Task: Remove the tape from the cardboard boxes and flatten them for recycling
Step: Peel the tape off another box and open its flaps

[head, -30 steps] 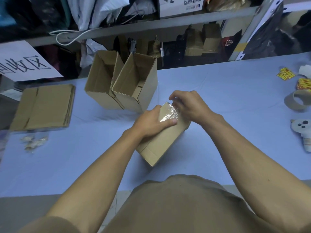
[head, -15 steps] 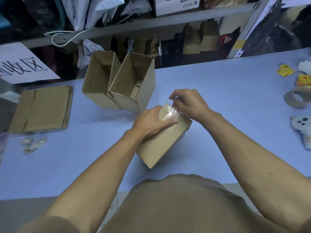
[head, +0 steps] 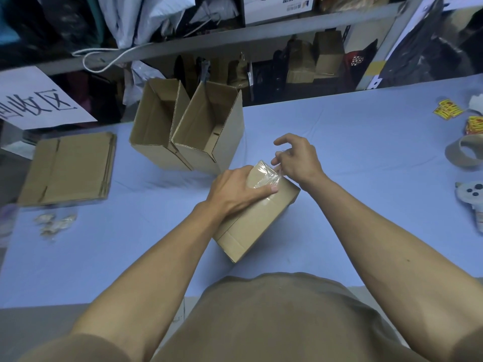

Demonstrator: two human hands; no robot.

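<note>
Where the blue-covered surface (head: 352, 131) meets its far-left edge, a white paper sign (head: 39, 100) with large black characters hangs over the back, and just in front of it lies a stack of flattened boxes (head: 68, 168). Near that stack's front edge sit a few crumpled bits of clear tape (head: 53, 224). Further right, toward the back, two open boxes (head: 188, 129) stand side by side, touching, their open tops tilted toward me.

In the middle, close to the person's body, a sealed cardboard box (head: 258, 218) rests on the surface at an angle. The left hand (head: 236, 190) lies across its upper end, fingers curled over the far-left edge and thumb laid flat on top, holding it down. Clear tape (head: 264, 176) shines over that same end. The right hand (head: 296, 159) hovers just beyond the box's far corner, its grip closed on a lifted strand of that tape between thumb and fingers, the index finger raised and curled.

Along the right edge sit yellow-and-red stickers (head: 448, 108), an empty cardboard tape core (head: 464, 154), and below it a small pale object with dark dots (head: 471, 192), partly cut off.
</note>
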